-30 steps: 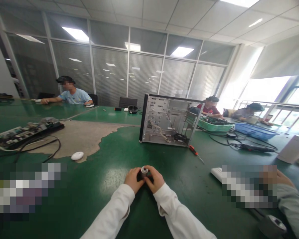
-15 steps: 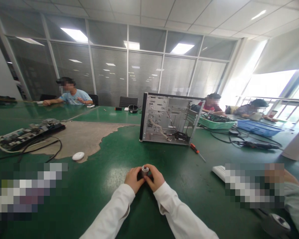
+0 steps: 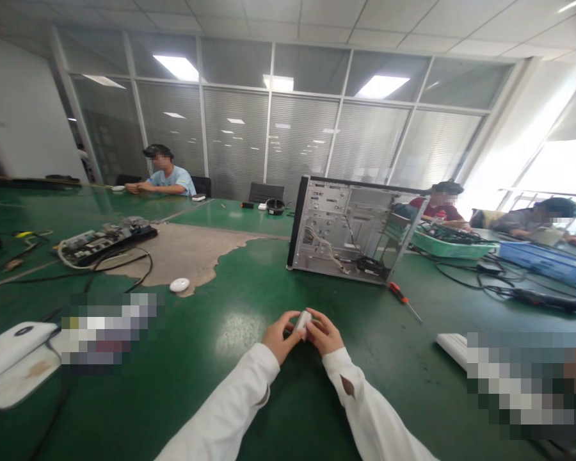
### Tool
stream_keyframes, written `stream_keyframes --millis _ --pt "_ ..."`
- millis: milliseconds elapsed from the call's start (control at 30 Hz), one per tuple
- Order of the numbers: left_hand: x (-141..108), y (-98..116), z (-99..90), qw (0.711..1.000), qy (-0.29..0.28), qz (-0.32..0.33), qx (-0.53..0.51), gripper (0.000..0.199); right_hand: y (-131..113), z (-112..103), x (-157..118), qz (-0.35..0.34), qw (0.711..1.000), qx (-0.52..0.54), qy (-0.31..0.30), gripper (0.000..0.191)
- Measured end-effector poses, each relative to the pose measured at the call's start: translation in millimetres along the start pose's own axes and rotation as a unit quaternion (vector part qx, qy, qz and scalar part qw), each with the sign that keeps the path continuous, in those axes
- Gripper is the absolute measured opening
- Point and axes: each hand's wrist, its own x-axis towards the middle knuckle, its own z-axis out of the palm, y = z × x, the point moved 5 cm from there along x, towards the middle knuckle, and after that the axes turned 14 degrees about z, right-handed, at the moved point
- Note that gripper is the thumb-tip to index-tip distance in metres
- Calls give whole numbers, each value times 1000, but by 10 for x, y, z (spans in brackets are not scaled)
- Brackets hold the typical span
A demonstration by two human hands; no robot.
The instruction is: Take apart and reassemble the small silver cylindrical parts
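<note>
Newly tilted small grey cylinder (image 3: 304,319) between both hands (image 3: 281,335), in their fingertip grip.

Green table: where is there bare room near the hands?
Bare green tabletop runs from the held piece to the computer case, from the left hand to the white disc, and from the right hand to the screwdriver. Crowded: around the green basket and blue basket at right, and the circuit board at left.

Left hand (image 3: 279,337) and right hand (image 3: 326,334) hold a seemingly cylindrical piece (image 3: 304,319).
</note>
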Motion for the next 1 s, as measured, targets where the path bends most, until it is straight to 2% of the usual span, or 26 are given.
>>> stream_keyframes --millis 133,267,433,667,867,1000 --pt "4 14 24 994 25 -20 -100 38 45 42 -46 68 992 103 -41 42" --pt "24 -68 41 986 53 -41 -155 37 43 70 -87 106 985 119 -65 40" --pt "40 -117 55 977 57 -55 -200 38 67 66 -70 133 981 125 -63 37" --pt "40 -41 1 991 53 -29 -115 37 59 -4 -30 143 982 117 -46 27" --pt "47 52 44 990 20 -1 -137 39 38 -38 -29 108 988 94 -56 18" --pt "43 66 30 997 8 4 -73 43 53 -43 -5 89 990 72 -80 15"
